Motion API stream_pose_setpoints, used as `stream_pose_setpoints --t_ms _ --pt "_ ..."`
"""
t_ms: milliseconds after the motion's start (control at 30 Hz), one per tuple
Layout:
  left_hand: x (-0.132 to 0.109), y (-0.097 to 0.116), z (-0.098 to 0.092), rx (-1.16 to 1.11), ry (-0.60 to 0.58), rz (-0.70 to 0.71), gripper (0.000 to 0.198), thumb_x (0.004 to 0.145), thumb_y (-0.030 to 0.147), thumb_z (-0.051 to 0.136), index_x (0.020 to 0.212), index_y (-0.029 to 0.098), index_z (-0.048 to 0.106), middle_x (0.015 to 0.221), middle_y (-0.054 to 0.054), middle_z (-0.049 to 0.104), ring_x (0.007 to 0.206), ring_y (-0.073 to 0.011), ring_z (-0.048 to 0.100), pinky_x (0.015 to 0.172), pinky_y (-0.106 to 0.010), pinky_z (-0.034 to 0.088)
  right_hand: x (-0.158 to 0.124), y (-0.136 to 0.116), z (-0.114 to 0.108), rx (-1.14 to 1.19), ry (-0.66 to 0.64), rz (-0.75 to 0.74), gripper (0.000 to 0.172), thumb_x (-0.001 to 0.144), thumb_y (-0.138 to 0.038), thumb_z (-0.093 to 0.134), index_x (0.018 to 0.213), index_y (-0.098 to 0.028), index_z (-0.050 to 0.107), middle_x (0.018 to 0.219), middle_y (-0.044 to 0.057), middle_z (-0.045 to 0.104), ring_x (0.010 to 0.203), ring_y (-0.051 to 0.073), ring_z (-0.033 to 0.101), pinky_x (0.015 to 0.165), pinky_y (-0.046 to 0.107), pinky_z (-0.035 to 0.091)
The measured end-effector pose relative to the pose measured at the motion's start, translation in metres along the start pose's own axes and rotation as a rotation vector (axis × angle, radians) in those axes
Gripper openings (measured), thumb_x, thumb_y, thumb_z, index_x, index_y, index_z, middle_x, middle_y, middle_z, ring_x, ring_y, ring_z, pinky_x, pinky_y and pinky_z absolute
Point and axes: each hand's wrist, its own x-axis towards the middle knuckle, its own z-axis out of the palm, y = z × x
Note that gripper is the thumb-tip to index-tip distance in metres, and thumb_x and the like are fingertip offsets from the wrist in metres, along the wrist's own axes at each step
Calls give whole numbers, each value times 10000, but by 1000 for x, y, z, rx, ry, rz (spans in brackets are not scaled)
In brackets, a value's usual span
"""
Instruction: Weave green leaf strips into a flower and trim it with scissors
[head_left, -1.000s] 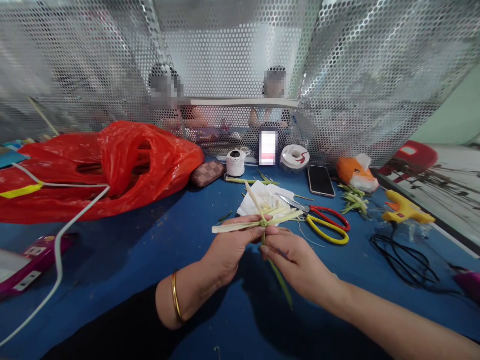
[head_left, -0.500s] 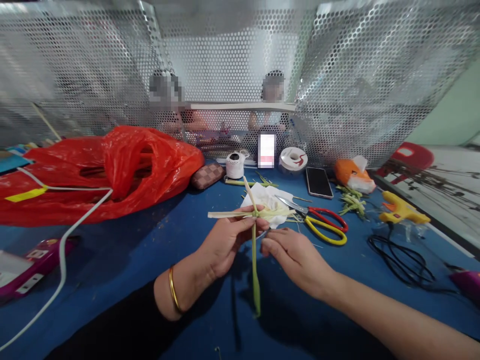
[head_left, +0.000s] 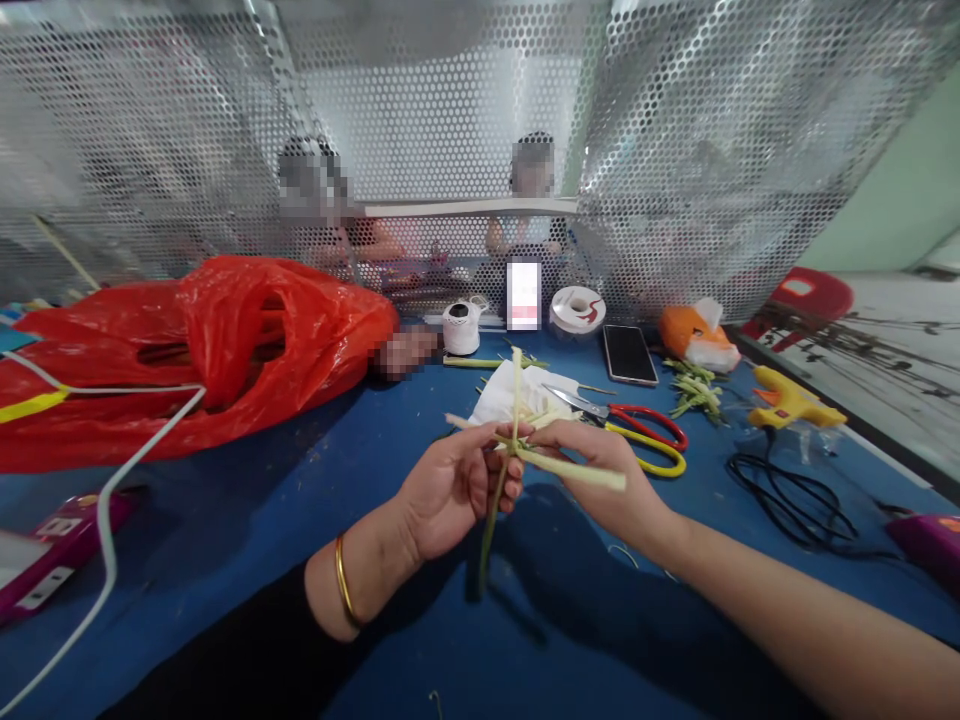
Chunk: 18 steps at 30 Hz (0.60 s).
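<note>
Over the blue table (head_left: 315, 500) both hands hold a small cross of pale green leaf strips (head_left: 517, 440). My left hand (head_left: 450, 490), with a gold bangle on its wrist, pinches the strips where they cross. My right hand (head_left: 607, 480) grips the same knot from the right, and one pale strip runs across its fingers. One strip points up and a darker green one hangs down towards the table.
Red-and-yellow scissors (head_left: 645, 435) lie on white paper (head_left: 517, 395) behind my hands. A phone (head_left: 628, 353), thread spool (head_left: 460, 327), tape roll (head_left: 576, 310), yellow glue gun (head_left: 787, 400) with black cord (head_left: 795, 500) stand around. A red plastic bag (head_left: 202, 350) fills the left. People sit behind the perforated screen (head_left: 750, 150).
My right hand has moved up from beside the hanging strip and closed on the knot. The cross of strips has turned and tilted, its right arm now lying over my right fingers.
</note>
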Motion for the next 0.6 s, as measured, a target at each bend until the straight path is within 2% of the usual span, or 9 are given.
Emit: stream_pose_setpoints --t_ms 67,133,200,300,467,600 --pt "0 -2 1 116 78 54 317 742 391 694 901 119 653 667 -27 622 575 -123 589 567 -241 455 -1 -2 -6 -234 -18 -156 146 896 -206 524 908 -200 669 826 43 708 785 184 628 769 347 446" --pt "-1 -5 4 262 126 130 323 701 360 750 900 127 649 700 -18 638 594 -115 598 595 -237 462 -1 -5 -10 -420 -47 -249 172 916 -203 489 917 -198 660 791 45 694 760 184 614 804 366 423" --pt "-1 -8 7 362 141 203 334 673 286 781 941 140 646 731 -5 648 584 -98 590 588 -224 460 -1 -7 -11 -498 -61 -283 186 923 -199 466 898 -187 650 767 49 681 737 184 603 803 366 416" --pt "-2 -9 10 350 170 251 288 679 256 772 915 143 651 685 -4 656 549 -91 571 545 -207 450 0 -8 -10 -482 -74 -282 206 928 -194 448 848 -183 638 756 46 670 724 177 594 785 352 413" --pt "-1 -8 11 194 220 190 203 672 212 764 841 132 684 601 -11 648 523 -84 564 517 -181 425 1 -10 -10 -342 -50 -218 223 921 -182 467 749 -200 607 701 8 647 680 148 574 751 315 413" --pt "0 -10 11 109 231 228 177 650 174 775 785 141 665 575 0 639 519 -87 569 528 -185 437 2 -9 -10 -296 -44 -179 221 903 -155 482 717 -201 593 677 10 630 674 153 569 731 310 409"
